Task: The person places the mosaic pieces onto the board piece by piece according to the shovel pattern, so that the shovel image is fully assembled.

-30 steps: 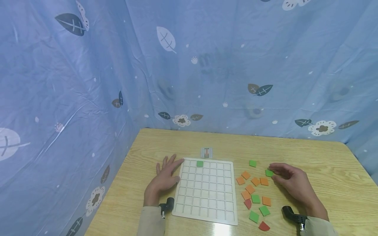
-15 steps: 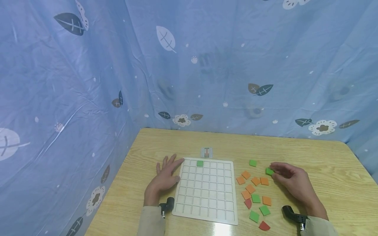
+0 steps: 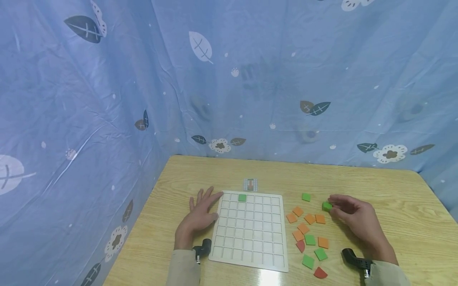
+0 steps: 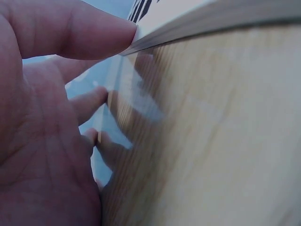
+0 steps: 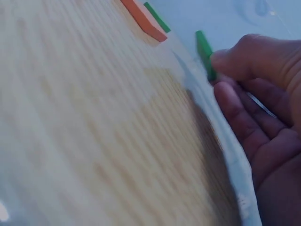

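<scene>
A green square tile (image 3: 326, 206) is pinched between the thumb and fingers of my right hand (image 3: 359, 217). In the right wrist view this green tile (image 5: 204, 51) stands tilted, its lower edge partly hidden by the fingers. My left hand (image 3: 198, 217) lies spread at the left side of a white grid board (image 3: 247, 259). Its index fingertip touches the board's upper left corner, and the thumb (image 4: 94, 35) meets the board's edge (image 4: 197, 30) in the left wrist view. Another green tile (image 3: 242, 198) sits in a top-row cell of the board.
Right of the board lie several orange tiles (image 3: 320, 219), several green tiles (image 3: 310, 240) and two red quarter-round pieces (image 3: 320, 273). A small printed pattern card (image 3: 250, 184) lies behind the board on the wooden table (image 3: 214, 169). A blue curtain (image 3: 268, 79) hangs behind.
The green tile in my right hand has tilted up and risen slightly from the table, the hand shifting a little away from me. My left hand and the board stay put.
</scene>
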### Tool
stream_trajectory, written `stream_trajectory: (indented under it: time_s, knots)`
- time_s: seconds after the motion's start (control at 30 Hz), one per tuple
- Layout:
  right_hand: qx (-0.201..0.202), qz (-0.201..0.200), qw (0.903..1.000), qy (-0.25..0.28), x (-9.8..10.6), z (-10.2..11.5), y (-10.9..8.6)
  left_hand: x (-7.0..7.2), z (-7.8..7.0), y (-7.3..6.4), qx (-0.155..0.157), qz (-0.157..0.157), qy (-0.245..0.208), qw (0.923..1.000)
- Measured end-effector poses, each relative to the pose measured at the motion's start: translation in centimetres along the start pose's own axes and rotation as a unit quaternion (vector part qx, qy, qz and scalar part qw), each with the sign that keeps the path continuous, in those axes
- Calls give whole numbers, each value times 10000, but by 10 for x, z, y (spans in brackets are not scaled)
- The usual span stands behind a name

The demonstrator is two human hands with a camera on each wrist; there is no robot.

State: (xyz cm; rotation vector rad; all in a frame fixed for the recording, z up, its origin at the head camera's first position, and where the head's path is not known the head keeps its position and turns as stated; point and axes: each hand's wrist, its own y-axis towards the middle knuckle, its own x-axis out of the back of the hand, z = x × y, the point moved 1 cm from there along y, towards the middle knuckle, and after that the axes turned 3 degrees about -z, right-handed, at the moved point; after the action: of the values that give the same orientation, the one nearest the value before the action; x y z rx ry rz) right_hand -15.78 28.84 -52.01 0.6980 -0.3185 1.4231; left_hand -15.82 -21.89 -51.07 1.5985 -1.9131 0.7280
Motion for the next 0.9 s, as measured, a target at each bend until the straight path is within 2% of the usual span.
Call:
stream_trajectory:
  time_s: [0.27,0.7,0.9]
  knots:
    - [89,-177,9998,27,6,18,2,0,4,1,14,35,46,10000]
    - [981,-702,9918,410,7,74,11,1,4,2,-57,-12,32,10000]
    - [1275,-587,9883,592,-6,103,17,0,5,3,-52,-49,88,9999]
